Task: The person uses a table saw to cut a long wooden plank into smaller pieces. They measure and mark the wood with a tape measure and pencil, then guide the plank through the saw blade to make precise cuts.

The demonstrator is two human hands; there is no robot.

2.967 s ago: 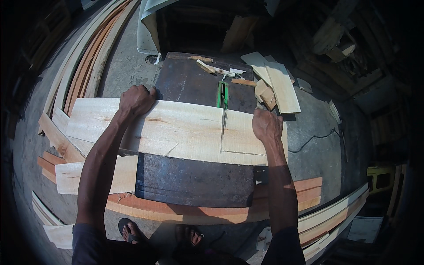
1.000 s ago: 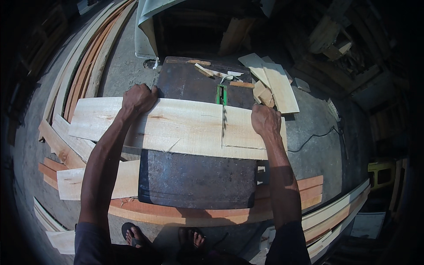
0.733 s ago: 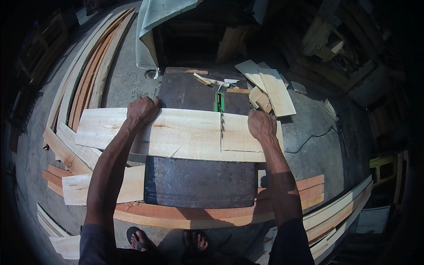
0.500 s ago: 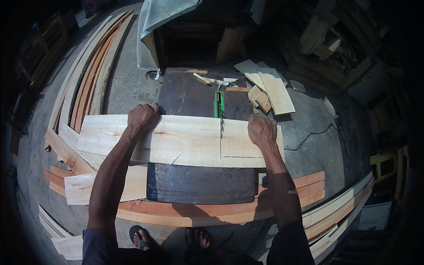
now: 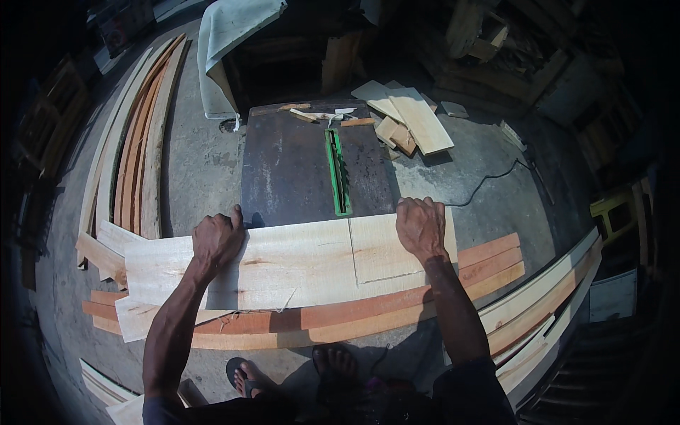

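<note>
A wide pale board (image 5: pixel 304 258) lies across the near part of a dark metal saw table (image 5: pixel 287 166). My left hand (image 5: pixel 218 242) is closed on its far edge, left of the middle. At the right end my right hand (image 5: pixel 423 230) grips the same edge, fingers curled over it. Between the hands, a thin dark line runs from the far edge toward me, meeting another line along the board's near side. Just beyond the board, a green-edged slot (image 5: pixel 338 173) shows in the table, with a dark, narrow shape inside, apparently a blade.
Thin offcuts (image 5: pixel 319 115) lie on the table's far end. Flat pale boards (image 5: pixel 418 124) are piled beyond its right side. Long planks (image 5: pixel 134 149) stretch along the floor at left, reddish planks (image 5: pixel 354 319) before my feet, more planks (image 5: pixel 542 312) at right. A dark cord (image 5: pixel 489 188) crosses the floor.
Both hands have drawn the board toward me, away from the green slot, which now shows along its whole length. The board's near edge now covers the table's front part. The view has shifted slightly.
</note>
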